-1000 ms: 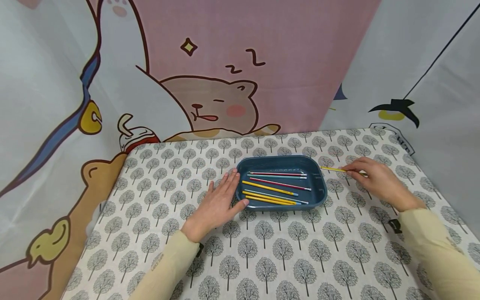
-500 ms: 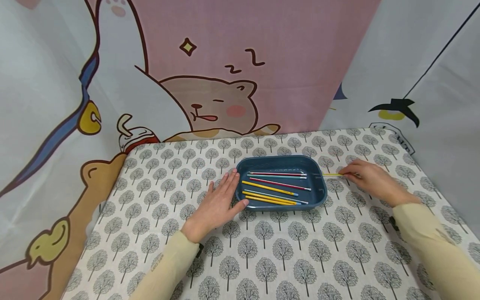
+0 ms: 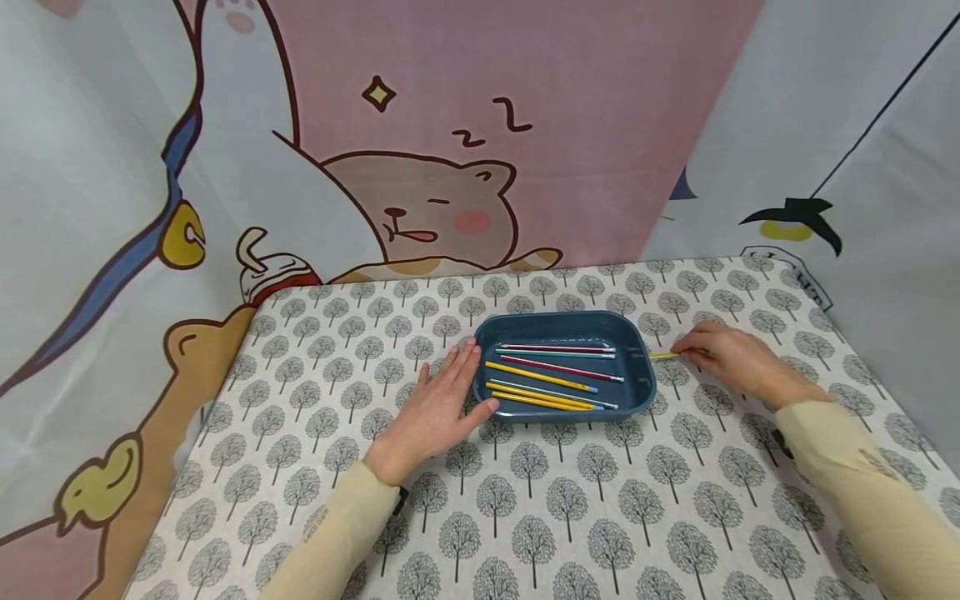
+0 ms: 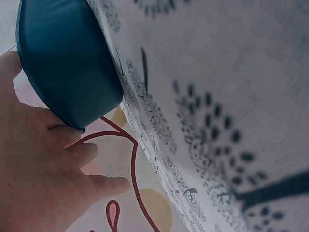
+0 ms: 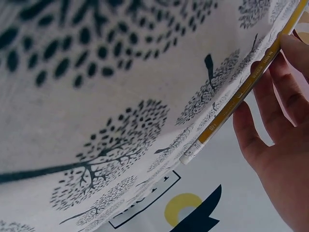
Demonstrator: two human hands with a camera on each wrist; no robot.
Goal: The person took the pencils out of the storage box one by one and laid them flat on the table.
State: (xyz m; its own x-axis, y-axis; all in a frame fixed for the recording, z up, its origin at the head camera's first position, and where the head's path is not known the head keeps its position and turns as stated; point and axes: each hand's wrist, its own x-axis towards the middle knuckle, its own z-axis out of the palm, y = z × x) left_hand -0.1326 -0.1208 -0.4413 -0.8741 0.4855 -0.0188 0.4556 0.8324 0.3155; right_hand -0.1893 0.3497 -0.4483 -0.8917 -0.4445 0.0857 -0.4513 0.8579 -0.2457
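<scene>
A dark blue tray [image 3: 642,371] holds several pencils lying lengthwise, among them yellow pencils [image 3: 542,377], a red pencil [image 3: 562,369] and a pale green one [image 3: 555,354]. My left hand [image 3: 431,408] rests with spread fingers against the tray's left rim; the left wrist view shows its fingers touching the tray's outer edge. Right of the tray, my right hand [image 3: 738,360] pinches a yellow pencil [image 5: 231,107] low over the cloth. In the right wrist view its white eraser end points back toward the wrist; in the head view its far part lies at or behind the tray's right wall.
A white cloth [image 3: 562,508] with grey tree prints covers the table. Behind stands a curtain [image 3: 600,125] with cartoon animals, and more printed curtain closes off the left and right sides.
My right hand has moved slightly left and a little nearer, bringing the yellow pencil toward the tray's right wall. The left hand and the pencils in the tray have stayed put.
</scene>
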